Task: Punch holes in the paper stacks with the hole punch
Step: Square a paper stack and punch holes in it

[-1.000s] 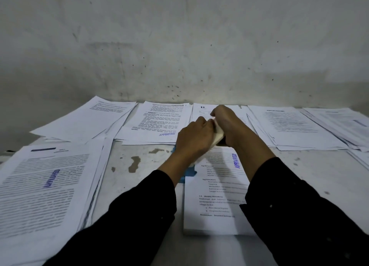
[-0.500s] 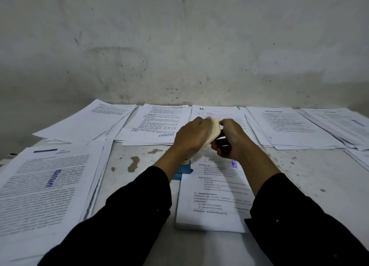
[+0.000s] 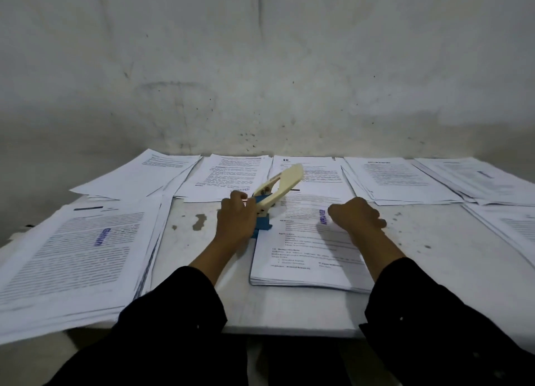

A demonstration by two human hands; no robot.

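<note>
The hole punch (image 3: 267, 209) sits right beside the left hand (image 3: 236, 216), its cream lever (image 3: 285, 183) standing raised and angled up beyond the hands, its blue base at the left edge of the paper stack (image 3: 311, 241) lying between the two forearms. The left hand wraps round the blue base on its near side, fingers curled against it. The right hand (image 3: 357, 216) lies on the sheets, on their right side, fingers loosely curled and pressing down, nothing gripped that I can make out. With the lever up, this looks like the moment to reposition. Good practice here: keep that right hand flat so the pages don't fan, push the stack's edge squarely and fully into the punch's slot, check alignment, then press the lever firmly in one stroke. More stacks wait on the desk (image 3: 419, 232) beyond and outside both hands.
</note>
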